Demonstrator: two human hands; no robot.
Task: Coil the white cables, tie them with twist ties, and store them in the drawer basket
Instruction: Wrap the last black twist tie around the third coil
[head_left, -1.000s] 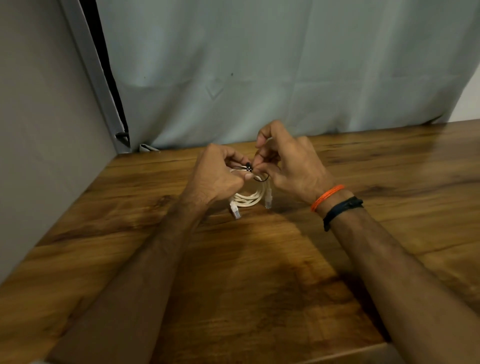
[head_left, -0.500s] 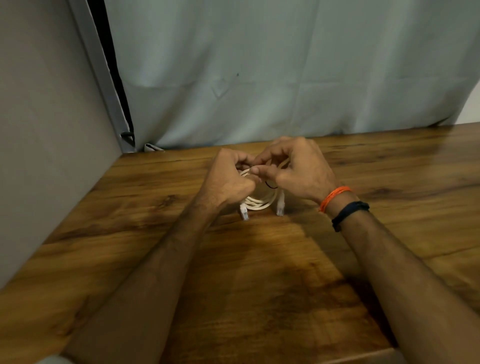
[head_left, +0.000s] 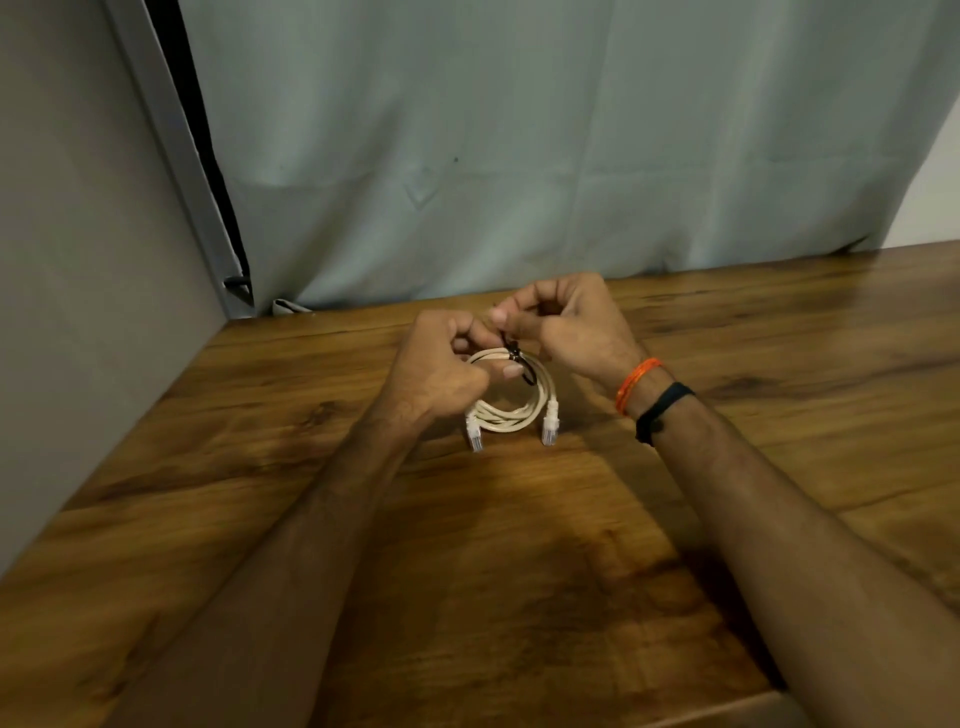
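Wood desk (head_left: 519, 545): our left hand (head_left: 441, 374) grips the white cable (head_left: 511, 415) coil, right hand (head_left: 566, 327) pinches the twist tie (head_left: 515, 356) atop it. We'd twist snug, not crushing.

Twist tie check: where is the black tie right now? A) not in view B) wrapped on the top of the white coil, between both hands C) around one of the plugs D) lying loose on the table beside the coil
B: the black twist tie sits on the top of the coiled white cable, with the left hand and right hand pinching at it.
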